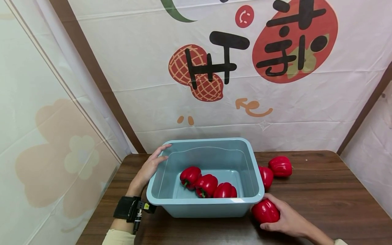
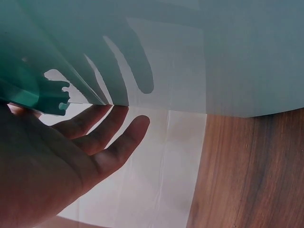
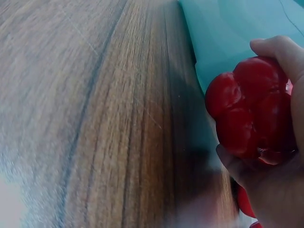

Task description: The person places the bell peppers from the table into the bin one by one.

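Observation:
A light-blue plastic bin (image 1: 205, 207) stands on the table with three red bell peppers (image 1: 206, 185) inside. My left hand (image 1: 150, 166) rests on its left rim, some fingers lying over the edge. In the left wrist view, the other fingers (image 2: 118, 147) extend loosely along the bin's outer wall (image 2: 180, 66). At the front right corner, my right hand (image 1: 288, 217) grips a red bell pepper (image 1: 265, 211) beside the bin, outside it. The right wrist view shows the lobed end of that bell pepper (image 3: 251, 104) between thumb and fingers.
Two more bell peppers lie on the table right of the bin, one pepper (image 1: 266, 177) close to its wall and another pepper (image 1: 280, 166) farther back. The brown wooden table (image 1: 324, 190) ends at a printed cloth backdrop (image 1: 147, 102). A dark strap (image 1: 126, 208) circles my left wrist.

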`<state>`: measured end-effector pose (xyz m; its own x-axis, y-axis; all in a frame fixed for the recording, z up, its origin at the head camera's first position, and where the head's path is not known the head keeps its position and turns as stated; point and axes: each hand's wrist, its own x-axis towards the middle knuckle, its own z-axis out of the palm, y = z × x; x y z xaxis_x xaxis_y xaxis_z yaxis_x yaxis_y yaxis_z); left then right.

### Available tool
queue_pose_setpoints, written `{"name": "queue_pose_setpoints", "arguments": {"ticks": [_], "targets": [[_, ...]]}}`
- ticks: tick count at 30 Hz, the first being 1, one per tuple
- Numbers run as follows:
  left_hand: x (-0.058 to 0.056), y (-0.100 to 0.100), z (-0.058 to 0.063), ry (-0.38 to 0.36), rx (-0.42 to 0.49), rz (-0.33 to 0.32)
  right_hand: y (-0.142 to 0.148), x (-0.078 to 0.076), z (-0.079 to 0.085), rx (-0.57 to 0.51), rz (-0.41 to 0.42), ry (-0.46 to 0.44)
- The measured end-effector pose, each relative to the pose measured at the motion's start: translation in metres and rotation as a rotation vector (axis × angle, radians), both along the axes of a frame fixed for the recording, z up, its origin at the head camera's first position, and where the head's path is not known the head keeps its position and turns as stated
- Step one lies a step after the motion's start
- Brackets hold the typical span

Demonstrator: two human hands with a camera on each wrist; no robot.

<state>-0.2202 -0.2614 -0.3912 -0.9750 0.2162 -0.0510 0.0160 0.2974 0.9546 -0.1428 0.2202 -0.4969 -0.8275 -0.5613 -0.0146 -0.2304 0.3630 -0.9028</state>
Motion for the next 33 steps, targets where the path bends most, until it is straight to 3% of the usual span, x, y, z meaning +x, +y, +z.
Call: {"name": "queue_pose_setpoints", "arguments": {"ticks": [19, 33], "targets": [[0.000, 0.000, 0.000, 0.004, 0.001, 0.007, 0.004, -0.002, 0.005, 0.046, -0.035, -0.010], [0.000, 0.000, 0.000, 0.001, 0.002, 0.006, 0.006, -0.003, 0.017, -0.004, -0.035, 0.099]]}}
